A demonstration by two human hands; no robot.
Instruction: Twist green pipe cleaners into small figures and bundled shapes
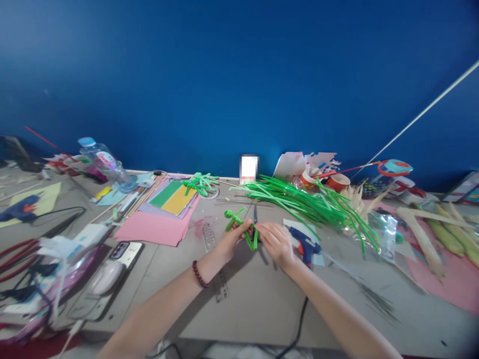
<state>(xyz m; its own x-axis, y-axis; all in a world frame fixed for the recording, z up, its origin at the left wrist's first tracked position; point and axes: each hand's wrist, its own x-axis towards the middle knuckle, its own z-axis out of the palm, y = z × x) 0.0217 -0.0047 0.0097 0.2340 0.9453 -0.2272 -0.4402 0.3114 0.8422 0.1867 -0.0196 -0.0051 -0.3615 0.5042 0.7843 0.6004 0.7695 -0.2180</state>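
Observation:
Near the middle of the table, my left hand (pixel 231 243) is closed around a small shape bent from green pipe cleaners (pixel 234 217), with a coiled knob at its upper left end. My right hand (pixel 277 244) pinches a green strand of the same piece, its fingers close to the left ones. Bent green ends hang below, between both hands. Just behind the fingers, a dark pointed tool (pixel 255 214) lies on the table, mostly hidden. A clear ruler (pixel 208 234) passes under my left wrist. Right of my right hand rests a blue glue gun (pixel 307 248).
A bundle of green pipe cleaners (pixel 318 203) spreads along the back right. Pink paper (pixel 153 227) and another green pipe-cleaner piece (pixel 203 183) lie left of centre. A phone (pixel 88 299), bottle (pixel 107 162) and cables occupy the left. A black cord (pixel 301 326) runs off the front edge.

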